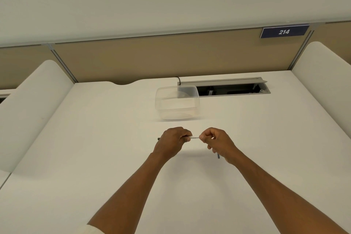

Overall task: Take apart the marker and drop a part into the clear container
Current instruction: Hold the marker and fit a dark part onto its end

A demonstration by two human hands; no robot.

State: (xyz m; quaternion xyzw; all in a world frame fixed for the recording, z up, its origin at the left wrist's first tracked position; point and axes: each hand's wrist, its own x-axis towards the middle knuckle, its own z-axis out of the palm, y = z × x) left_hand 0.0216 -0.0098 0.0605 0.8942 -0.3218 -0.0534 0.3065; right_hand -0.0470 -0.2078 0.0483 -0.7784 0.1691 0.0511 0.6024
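Marker (194,137) held level above the desk (114,157), spanning both hands, just in front of the container (177,101), which stands open at the back of the desk, partly over the edge of a cable tray (233,89). White barrel shows in the gap between the hands; a dark tip pokes out past the left hand (171,141). Step in hand, as I judge it: pulling the two ends apart. To do it well, keep the pull straight along the barrel's line, add a small twist if it sticks, and keep both wrists low so nothing flies off when it gives. Elbows in; short pull, not a yank. Left hand is curled closed around the barrel, fingers wrapped, thumb side toward the gap. Right hand (215,141) pinches the barrel's other end between thumb and forefinger, pressed tight together, other fingers folded under. A thin dark piece (218,156) hangs below the right hand near the wrist; cannot tell whether it is a marker part tucked in the lower fingers or something lying on the desk. Container looks empty, so the drop is not yet done. Whichever part comes free needs only a short reach forward, then release over the open rim.
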